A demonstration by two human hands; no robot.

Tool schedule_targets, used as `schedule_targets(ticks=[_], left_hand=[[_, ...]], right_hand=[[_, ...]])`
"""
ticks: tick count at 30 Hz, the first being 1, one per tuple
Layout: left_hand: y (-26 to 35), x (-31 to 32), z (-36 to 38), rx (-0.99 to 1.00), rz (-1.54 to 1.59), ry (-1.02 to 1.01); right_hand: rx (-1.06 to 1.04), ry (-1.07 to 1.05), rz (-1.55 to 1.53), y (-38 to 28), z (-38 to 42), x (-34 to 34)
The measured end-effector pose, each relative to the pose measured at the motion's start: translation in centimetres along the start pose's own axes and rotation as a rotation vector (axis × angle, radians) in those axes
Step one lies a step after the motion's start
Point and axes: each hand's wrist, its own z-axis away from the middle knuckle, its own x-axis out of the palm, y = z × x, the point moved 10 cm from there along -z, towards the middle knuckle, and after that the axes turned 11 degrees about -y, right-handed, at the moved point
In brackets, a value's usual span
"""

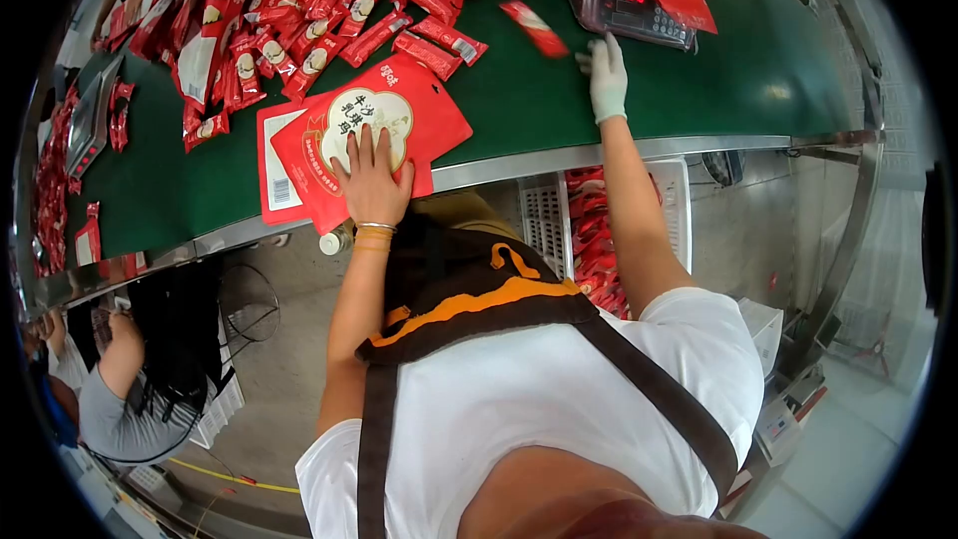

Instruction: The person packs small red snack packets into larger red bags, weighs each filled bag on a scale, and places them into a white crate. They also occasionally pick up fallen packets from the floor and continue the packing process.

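One blurred red packet [534,28] beside the gloved right hand [605,80]

A smooth green tabletop [718,105] spans the upper frame. Glossy, stick-shaped packets [329,20] heap at upper left; below, the bare left hand [374,180] lies spread, unclenched, on a flat red pouch [374,105]. The right hand, nearer the lone packet, grasps nothing, fingers extended; the packet is just up-left of its fingertips, long axis slanting down toward them.

Grey-topped person [135,419] at left, yellow line [239,480] along the floor [284,379]
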Motion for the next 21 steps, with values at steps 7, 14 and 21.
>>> schedule_targets(ticks=[7,14,21], left_hand=[[-0.4,0.2,0.0,-0.013,0.008,-0.010],[-0.2,0.9,0.0,0.027,-0.042,0.005],[-0.3,1.9,0.1,0.051,-0.050,-0.009]], right_hand=[[0.319,0.406,-0.647,-3.8,-10.3,-7.8],[-0.152,0.608,0.224,-17.2,-7.3,-26.7],[0.171,0.143,0.774,-18.1,17.7,-37.2]])
